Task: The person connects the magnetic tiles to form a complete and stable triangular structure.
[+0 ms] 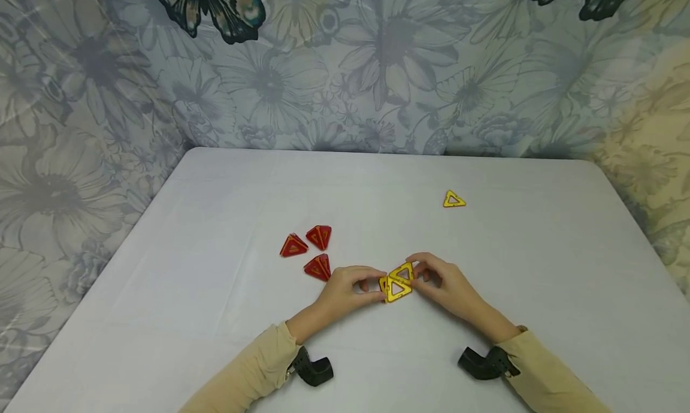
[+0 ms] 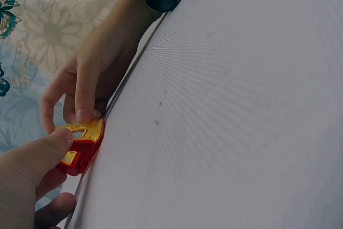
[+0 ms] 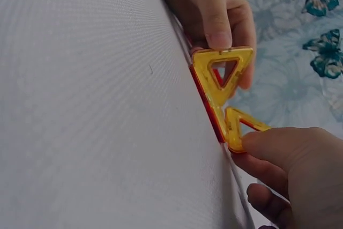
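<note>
Over the middle front of the table, my left hand [image 1: 345, 290] pinches a small joined group of yellow triangular magnetic tiles [image 3: 215, 96] between thumb and fingers. Red shows along the lower edge of this group in both wrist views. My right hand [image 1: 450, 288] pinches another yellow triangular tile [image 3: 232, 128] at its outer side. Its inner corner meets the group in the right wrist view, with the two leaning apart above. Beside the left hand stand three red pyramids [image 1: 317, 267] built of triangular tiles, the nearest close behind the knuckles.
A single yellow triangular tile [image 1: 447, 204] lies farther back on the right of the white table [image 1: 237, 185]. Flower-patterned wall covering [image 1: 323, 90] borders the table at the back and sides. Each wrist carries a black camera mount [image 1: 487, 365].
</note>
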Tool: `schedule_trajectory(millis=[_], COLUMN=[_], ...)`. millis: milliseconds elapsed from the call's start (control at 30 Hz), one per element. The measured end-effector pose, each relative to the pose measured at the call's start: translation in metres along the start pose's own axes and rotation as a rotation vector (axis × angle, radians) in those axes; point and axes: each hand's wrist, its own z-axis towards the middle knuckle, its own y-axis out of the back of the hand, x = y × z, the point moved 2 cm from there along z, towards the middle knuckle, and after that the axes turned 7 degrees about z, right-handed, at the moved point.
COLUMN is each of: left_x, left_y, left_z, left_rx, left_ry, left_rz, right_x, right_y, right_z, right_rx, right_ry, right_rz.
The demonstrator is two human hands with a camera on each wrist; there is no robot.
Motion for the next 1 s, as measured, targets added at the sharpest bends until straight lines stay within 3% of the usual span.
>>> schedule_trajectory(millis=[167,533,1000], left_x=[0.000,-0.005,-0.008], left_y=[0.000,-0.004,-0.010], left_z=[0.000,-0.001,-0.002], left_rx=[-0.008,-0.033,-0.130], left_ry=[-0.013,-0.033,-0.034], left_rz=[0.015,0.055,0.055], right_x=[0.002,0.018,0.021], right_y=[0.000,-0.007,-0.009], right_z=[-0.001,-0.003,-0.004], right_rx=[-0.043,-0.122,-0.164], right_ry=[0.016,0.126,0.184], right_rz=[-0.004,-0.142,-0.136])
